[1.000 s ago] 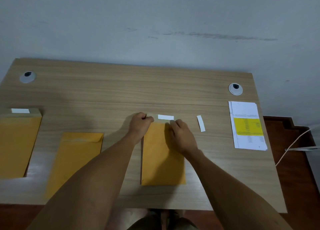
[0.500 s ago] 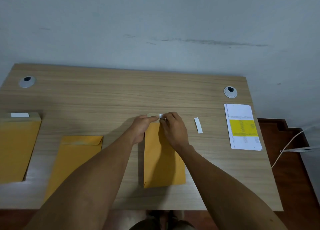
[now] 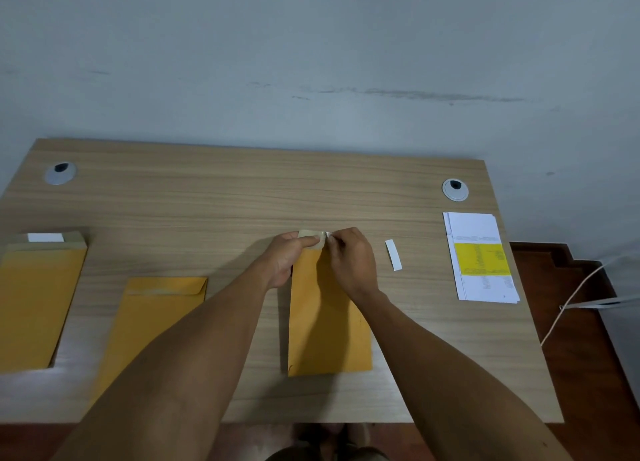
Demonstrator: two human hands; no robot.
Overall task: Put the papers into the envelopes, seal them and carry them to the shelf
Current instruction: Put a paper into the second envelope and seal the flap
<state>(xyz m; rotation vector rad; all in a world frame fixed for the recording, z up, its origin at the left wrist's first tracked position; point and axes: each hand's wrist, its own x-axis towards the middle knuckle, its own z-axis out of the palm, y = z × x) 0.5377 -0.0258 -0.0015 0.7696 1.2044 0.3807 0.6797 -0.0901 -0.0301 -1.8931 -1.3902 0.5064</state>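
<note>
Three manila envelopes lie flat on your surface: the centre envelope with its flap open at the far end, the sealed envelope left of it, and the far-left envelope with an open flap bearing a white strip; their contents cannot be seen. The papers sit stacked near the right edge, with a peeled strip lying between them and your hands. Your left hand pins the flap with curled fingers, while your right hand pinches something small at the flap's edge.

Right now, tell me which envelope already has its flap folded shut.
The middle-left envelope; the far-left envelope and the one being handled have open flaps.
</note>
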